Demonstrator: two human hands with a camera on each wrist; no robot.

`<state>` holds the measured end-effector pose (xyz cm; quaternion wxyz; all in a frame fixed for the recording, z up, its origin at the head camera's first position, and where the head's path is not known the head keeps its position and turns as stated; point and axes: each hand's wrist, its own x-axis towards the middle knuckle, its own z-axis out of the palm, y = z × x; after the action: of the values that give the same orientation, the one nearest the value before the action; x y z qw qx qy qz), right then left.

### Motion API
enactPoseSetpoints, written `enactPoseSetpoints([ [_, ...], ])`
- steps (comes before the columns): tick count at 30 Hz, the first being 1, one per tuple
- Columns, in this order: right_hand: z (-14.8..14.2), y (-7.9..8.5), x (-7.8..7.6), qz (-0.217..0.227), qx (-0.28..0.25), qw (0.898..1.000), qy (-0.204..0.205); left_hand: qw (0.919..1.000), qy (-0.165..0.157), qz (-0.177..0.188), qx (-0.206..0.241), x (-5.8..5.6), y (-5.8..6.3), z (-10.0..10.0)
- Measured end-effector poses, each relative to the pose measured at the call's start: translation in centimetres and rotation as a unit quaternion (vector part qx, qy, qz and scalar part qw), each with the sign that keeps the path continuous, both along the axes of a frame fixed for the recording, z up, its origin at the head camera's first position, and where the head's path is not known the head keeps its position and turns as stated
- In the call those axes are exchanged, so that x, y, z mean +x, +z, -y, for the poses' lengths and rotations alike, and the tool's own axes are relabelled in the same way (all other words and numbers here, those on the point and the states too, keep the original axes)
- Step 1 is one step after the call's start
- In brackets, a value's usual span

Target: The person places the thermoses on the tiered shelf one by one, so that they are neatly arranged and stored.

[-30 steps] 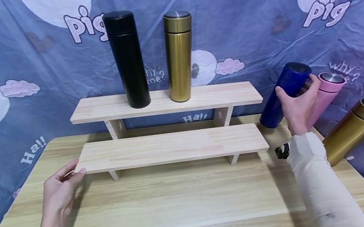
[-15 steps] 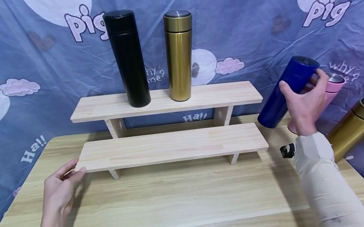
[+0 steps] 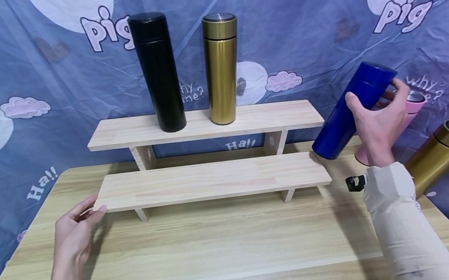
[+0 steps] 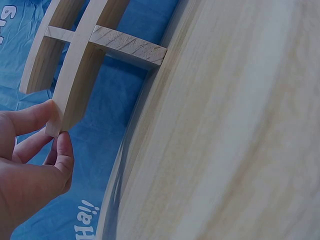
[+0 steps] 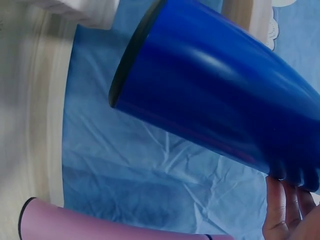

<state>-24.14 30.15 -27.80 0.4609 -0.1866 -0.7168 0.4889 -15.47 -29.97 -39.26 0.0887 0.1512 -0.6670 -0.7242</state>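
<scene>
My right hand [image 3: 382, 127] grips a blue thermos bottle [image 3: 354, 109] near its upper end. The bottle leans, its top toward the right and its base close by the right end of the lower shelf. In the right wrist view its dark base [image 5: 135, 55] points to the upper left, and fingertips [image 5: 276, 200] show under it. My left hand [image 3: 73, 235] pinches the left end of the lower board of a two-tier wooden shelf [image 3: 209, 180], thumb on one face and fingers on the other, as the left wrist view of the board end [image 4: 62, 117] shows.
A black thermos [image 3: 159, 77] and a gold thermos [image 3: 223, 71] stand on the upper board. Behind my right hand is a pink thermos [image 3: 414, 102], partly hidden. Another gold thermos [image 3: 447, 153] stands near the table's [image 3: 235, 260] right edge. A printed blue cloth [image 3: 301, 10] hangs behind.
The blue thermos has risen, tilted further right, and its base has shifted left toward the lower shelf. My right hand has moved right and slightly up with it. The left hand stays put.
</scene>
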Motion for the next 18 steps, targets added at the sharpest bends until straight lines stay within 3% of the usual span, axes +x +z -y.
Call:
enactPoseSetpoints([
  [8,0.3,0.8,0.5,-0.002,0.024,1.0,0.0,1.0,-0.001,0.0,0.0,0.0,0.0,0.0],
  [18,1.0,2.2,0.8,-0.043,-0.012,0.999,0.03,1.0,0.004,0.006,-0.001,0.0,0.0,-0.1],
])
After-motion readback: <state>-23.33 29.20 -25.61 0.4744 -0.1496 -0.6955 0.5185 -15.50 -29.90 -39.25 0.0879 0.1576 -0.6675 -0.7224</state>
